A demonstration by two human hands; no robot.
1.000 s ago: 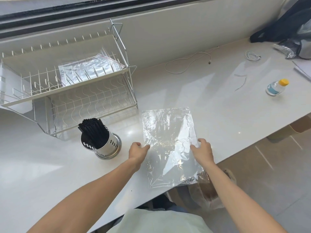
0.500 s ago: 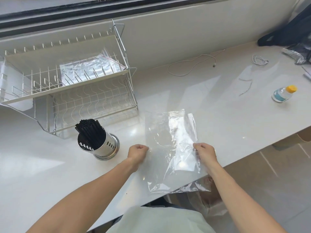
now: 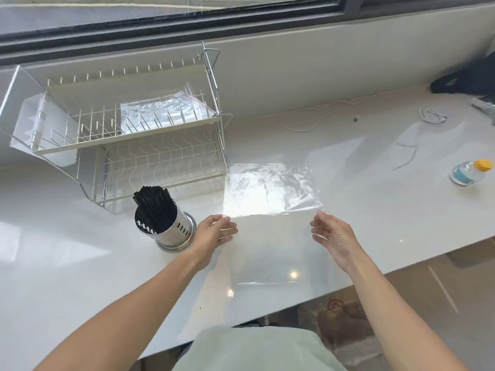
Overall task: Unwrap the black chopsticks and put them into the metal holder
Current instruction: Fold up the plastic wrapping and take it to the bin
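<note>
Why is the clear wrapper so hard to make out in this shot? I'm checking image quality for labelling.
Head view: window light glares off the clear wrapper, washing out its far half, while the near half almost vanishes against the glossy white counter; small bright spots reflect near the counter's front edge; the wide lens bows the window frame; the black bag far right looks smeared.

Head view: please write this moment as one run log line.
chopsticks: in metal holder | left hand: pinches clear wrapper | right hand: at wrapper edge, grip unclear
</note>
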